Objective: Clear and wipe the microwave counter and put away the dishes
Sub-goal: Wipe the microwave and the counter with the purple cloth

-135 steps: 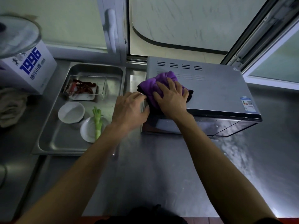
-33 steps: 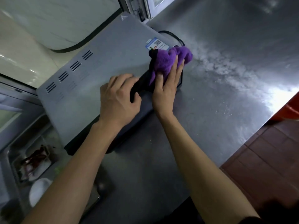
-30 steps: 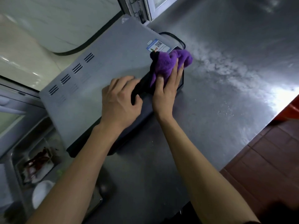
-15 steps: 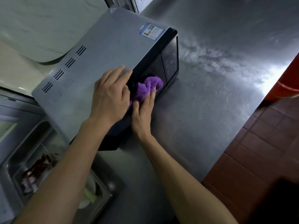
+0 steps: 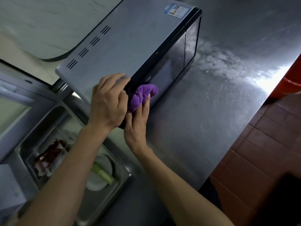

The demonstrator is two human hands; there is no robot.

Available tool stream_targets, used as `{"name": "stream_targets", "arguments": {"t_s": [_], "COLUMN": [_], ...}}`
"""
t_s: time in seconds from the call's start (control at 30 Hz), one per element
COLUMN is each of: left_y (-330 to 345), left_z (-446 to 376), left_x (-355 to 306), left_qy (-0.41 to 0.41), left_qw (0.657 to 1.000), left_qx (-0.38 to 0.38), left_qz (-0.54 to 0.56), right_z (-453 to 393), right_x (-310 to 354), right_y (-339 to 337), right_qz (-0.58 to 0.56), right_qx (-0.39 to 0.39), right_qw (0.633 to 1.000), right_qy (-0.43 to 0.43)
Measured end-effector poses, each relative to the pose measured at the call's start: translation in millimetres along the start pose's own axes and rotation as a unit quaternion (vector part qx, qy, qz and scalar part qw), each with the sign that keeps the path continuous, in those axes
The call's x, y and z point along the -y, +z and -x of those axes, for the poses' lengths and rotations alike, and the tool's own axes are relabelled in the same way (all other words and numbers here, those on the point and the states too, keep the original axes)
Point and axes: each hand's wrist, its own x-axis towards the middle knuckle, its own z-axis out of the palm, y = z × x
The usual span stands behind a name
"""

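A grey microwave (image 5: 130, 38) with a black front stands on the steel counter (image 5: 211, 103). My left hand (image 5: 107, 103) rests on the microwave's top at its front left corner, fingers lying over the edge. My right hand (image 5: 136, 126) presses a bunched purple cloth (image 5: 143, 93) against the left part of the black door with straight fingers. Left of the microwave a steel tray (image 5: 120, 181) holds a white plate with a green onion (image 5: 101, 173) and a glass dish of red food (image 5: 48, 154).
Pale smears and droplets mark the counter (image 5: 219, 62) to the right of the microwave. The counter's front edge runs diagonally at the right, with red floor tiles (image 5: 260, 152) below and a red object (image 5: 290, 88) at the frame edge. A white box (image 5: 9, 190) stands at the far left.
The cloth and my right hand have moved from the microwave's top, via its right front corner, leftward across the door. My left hand has slid left along the top edge with them.
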Motion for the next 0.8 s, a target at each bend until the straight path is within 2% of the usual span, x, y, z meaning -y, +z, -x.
{"name": "stream_targets", "arguments": {"t_s": [0.2, 0.43, 0.63, 0.8], "left_y": [-12.7, -15.1, -16.2, -18.0], "left_z": [22.3, 24.2, 27.1, 27.7], "left_x": [15.0, 24.1, 25.3, 25.0], "left_qy": [0.006, -0.036, -0.031, -0.025], "left_qw": [0.999, 0.992, 0.99, 0.991], "left_qx": [-0.005, -0.027, -0.032, -0.035], "left_qz": [0.031, 0.117, 0.131, 0.13], "right_z": [-10.2, -64.7, -29.2, 8.1], "right_x": [13.4, 23.1, 24.8, 19.5], "right_y": [-2.7, -27.3, 2.8, 25.8], "right_qz": [-0.003, -0.019, -0.005, -0.008], "right_qx": [-0.014, -0.059, -0.076, -0.056], "right_qw": [1.0, 0.998, 0.997, 0.998], "right_qy": [0.006, 0.012, -0.011, -0.018]}}
